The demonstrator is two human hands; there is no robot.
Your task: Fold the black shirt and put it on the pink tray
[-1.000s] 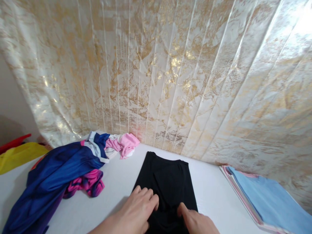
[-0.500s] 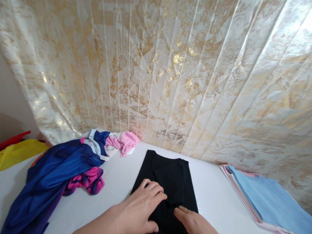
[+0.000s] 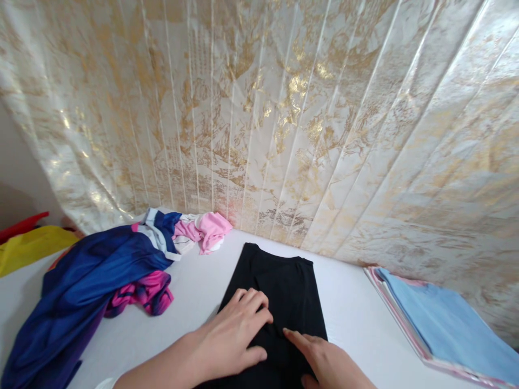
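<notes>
A black garment (image 3: pixel 290 292) lies spread on the white surface, its waistband-like edge toward the wall and its near part running out of the bottom of the view. My left hand (image 3: pixel 239 332) rests on the left side of the cloth, palm down, thumb apart from the bent fingers. On the right side, my right hand (image 3: pixel 324 354) touches the fabric with its index finger stretched out. Neither hand grips anything that I can see. Some creases show in the cloth between the two hands.
To the left lies a loose heap of clothes: a blue garment (image 3: pixel 109 265), a pink-and-purple piece (image 3: pixel 150 294) and a light pink cloth (image 3: pixel 213 229). A neat folded stack topped by a light blue garment (image 3: pixel 450 324) sits at right. Behind hangs a gold-patterned curtain (image 3: pixel 259 119).
My right hand has moved slightly up and left over the black cloth, its index finger now more extended. My left hand stays nearly in place. The view has tilted a little.
</notes>
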